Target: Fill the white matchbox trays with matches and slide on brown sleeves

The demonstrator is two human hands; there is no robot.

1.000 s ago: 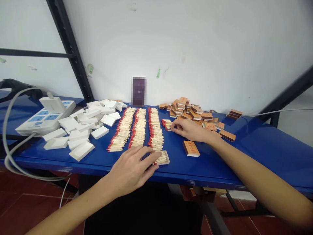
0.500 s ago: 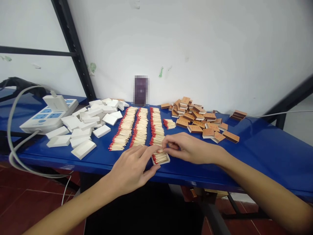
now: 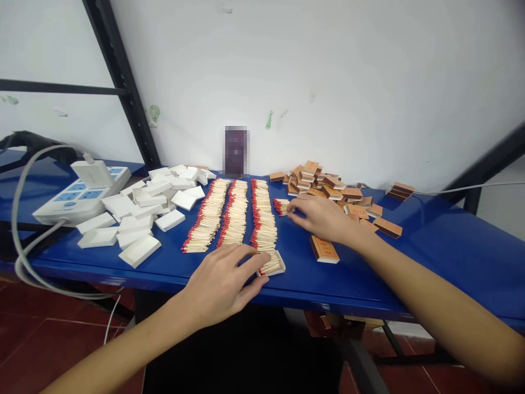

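Note:
My left hand (image 3: 229, 279) grips a white matchbox tray (image 3: 281, 268) near the table's front edge, thumb at its near side and fingers over its left end. Red-tipped matches (image 3: 270, 265) lie inside, partly hidden by those fingers. My right hand (image 3: 322, 219) is at a small group of matches (image 3: 281, 206), thumb and forefinger slightly apart at the plain ends. Below that hand lies an orange matchbox (image 3: 325, 249). Three long rows of matches spread behind the tray: a left row (image 3: 207, 216), a middle row (image 3: 234, 216) and a right row (image 3: 263, 213).
White empty trays (image 3: 158, 191) are heaped at the left, beside a power strip (image 3: 74, 200) with a white cable. Orange matchbox sleeves (image 3: 311, 172) pile up at the right rear. A blurred dark rectangle (image 3: 236, 152) stands against the wall. The blue table (image 3: 430, 262) has a front edge near me.
My right hand has moved from the tray back and right to the small group of matches. An orange matchbox it covered before now shows. My left hand stays on the tray.

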